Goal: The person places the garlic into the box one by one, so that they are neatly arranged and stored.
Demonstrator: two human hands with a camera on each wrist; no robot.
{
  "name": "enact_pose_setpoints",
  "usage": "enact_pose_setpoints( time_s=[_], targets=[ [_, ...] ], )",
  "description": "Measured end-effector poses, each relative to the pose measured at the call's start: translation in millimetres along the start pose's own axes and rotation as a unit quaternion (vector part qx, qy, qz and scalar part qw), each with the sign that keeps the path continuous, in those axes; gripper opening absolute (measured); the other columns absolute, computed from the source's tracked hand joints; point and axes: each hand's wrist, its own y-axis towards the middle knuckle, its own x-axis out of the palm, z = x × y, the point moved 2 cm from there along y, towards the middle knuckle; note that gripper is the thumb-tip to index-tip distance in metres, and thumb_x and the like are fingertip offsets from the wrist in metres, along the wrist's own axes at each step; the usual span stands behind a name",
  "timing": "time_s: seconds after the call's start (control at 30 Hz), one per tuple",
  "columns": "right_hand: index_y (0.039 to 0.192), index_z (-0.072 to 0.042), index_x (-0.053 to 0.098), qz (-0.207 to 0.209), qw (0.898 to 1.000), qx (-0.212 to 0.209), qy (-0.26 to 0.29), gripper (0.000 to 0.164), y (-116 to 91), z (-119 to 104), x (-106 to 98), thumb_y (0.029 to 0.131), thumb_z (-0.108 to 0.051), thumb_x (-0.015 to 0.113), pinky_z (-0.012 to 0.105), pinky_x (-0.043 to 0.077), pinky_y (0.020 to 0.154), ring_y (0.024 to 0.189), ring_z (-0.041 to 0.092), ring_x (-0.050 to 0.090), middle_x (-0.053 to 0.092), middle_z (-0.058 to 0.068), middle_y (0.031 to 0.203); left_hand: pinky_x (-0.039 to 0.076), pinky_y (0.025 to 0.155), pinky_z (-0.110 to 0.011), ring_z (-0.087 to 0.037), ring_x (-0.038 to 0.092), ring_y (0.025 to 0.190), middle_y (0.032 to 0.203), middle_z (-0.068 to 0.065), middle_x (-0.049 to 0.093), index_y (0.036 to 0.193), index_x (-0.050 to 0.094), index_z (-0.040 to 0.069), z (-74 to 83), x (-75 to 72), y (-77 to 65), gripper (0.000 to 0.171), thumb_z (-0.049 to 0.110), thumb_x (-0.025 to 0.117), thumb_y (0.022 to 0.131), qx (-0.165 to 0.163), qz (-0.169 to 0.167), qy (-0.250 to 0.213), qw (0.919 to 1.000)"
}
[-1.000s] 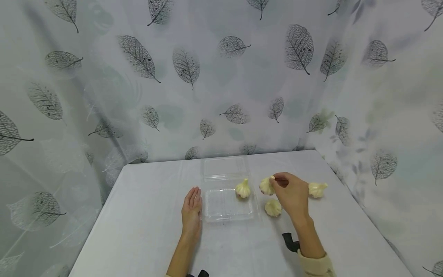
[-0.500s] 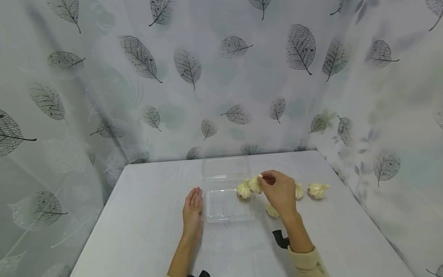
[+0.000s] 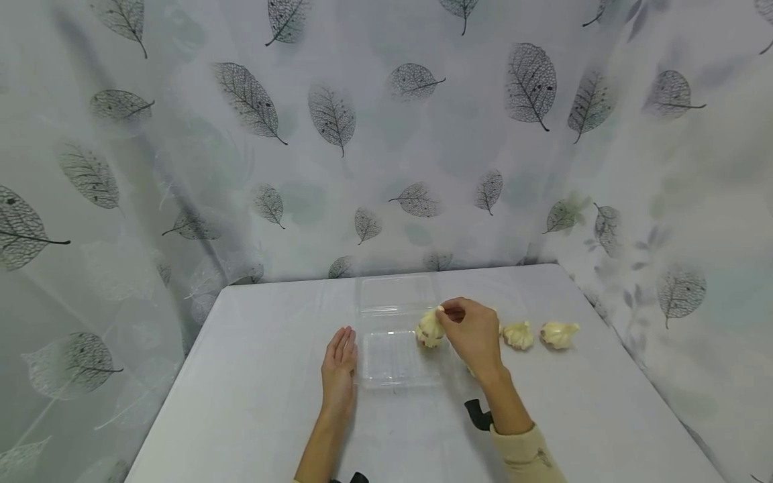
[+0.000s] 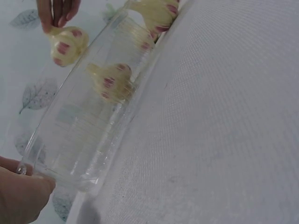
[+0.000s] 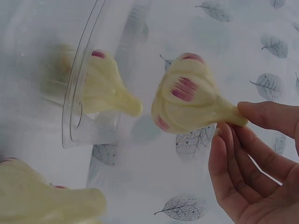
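Observation:
A clear plastic container (image 3: 392,385) lies on the table with its lid (image 3: 396,293) folded back. One garlic bulb (image 4: 112,83) sits inside, partly seen through the wall. My right hand (image 3: 476,335) pinches the stem of another garlic bulb (image 5: 187,95) between thumb and fingertips. That bulb hangs over the container's right side and covers most of the one inside in the head view. My left hand (image 3: 339,370) stands with straight fingers along the container's left side, and its fingers (image 4: 39,186) touch the wall near the rim.
On the table right of the container lie more garlic bulbs, including a middle one (image 3: 518,335) and a far-right one (image 3: 559,335). Others are partly hidden behind my right hand. A leaf-print curtain (image 3: 386,134) hangs behind the white table (image 3: 253,402).
My right hand has carried its garlic bulb leftward from beside the container to over its right part. The left hand has stayed at the container's left side.

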Motion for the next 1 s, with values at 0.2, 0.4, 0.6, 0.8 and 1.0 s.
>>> enact_pose_setpoints(
  time_s=[0.2,0.4,0.6,0.8,1.0],
  targets=[
    [0.094,-0.006,0.080,-0.013,1.000,0.002,0.008,0.012,1,-6,9,0.086,-0.012,0.085,0.035,0.062,0.068,0.075,0.018,0.072,0.076,0.003,0.083,0.029,0.125,-0.035,-0.030,0.025,0.157,0.169,-0.019,0.027,0.161,0.022,-0.004,-0.3,0.0,0.4,0.058,-0.009,0.041,0.107,-0.004,0.001,0.002,1.0000],
    [0.096,-0.005,0.079,-0.029,0.999,0.004,0.012,0.012,2,-9,19,0.088,-0.013,0.083,0.038,0.063,0.069,0.077,0.020,0.073,0.077,0.004,0.085,0.029,0.125,-0.035,-0.031,0.025,0.157,0.169,-0.020,0.026,0.160,0.023,-0.004,0.3,0.4,0.6,0.057,-0.010,0.040,0.106,-0.002,0.000,0.002,1.0000],
    [0.094,-0.006,0.079,-0.042,0.999,0.001,0.012,0.011,5,-6,31,0.088,-0.014,0.083,0.037,0.063,0.069,0.075,0.018,0.073,0.076,0.003,0.083,0.028,0.125,-0.035,-0.030,0.025,0.158,0.169,-0.019,0.026,0.161,0.022,-0.004,2.1,1.6,-0.4,0.057,-0.009,0.039,0.107,-0.003,-0.001,0.007,1.0000],
    [0.092,-0.006,0.080,-0.045,0.999,-0.002,0.005,0.011,6,1,44,0.086,-0.014,0.084,0.037,0.062,0.068,0.074,0.017,0.072,0.076,0.003,0.081,0.028,0.125,-0.034,-0.030,0.023,0.158,0.169,-0.020,0.025,0.161,0.021,-0.005,1.5,0.8,-0.9,0.059,-0.014,0.035,0.104,-0.001,-0.005,-0.003,1.0000],
    [0.092,-0.007,0.080,-0.055,0.998,0.004,0.010,0.009,5,2,53,0.087,-0.013,0.083,0.038,0.063,0.068,0.074,0.017,0.072,0.076,0.002,0.081,0.027,0.126,-0.033,-0.030,0.022,0.158,0.170,-0.020,0.024,0.160,0.022,-0.004,1.7,0.6,-1.2,0.067,-0.022,0.028,0.096,0.003,-0.011,-0.009,0.9999]
  ],
)
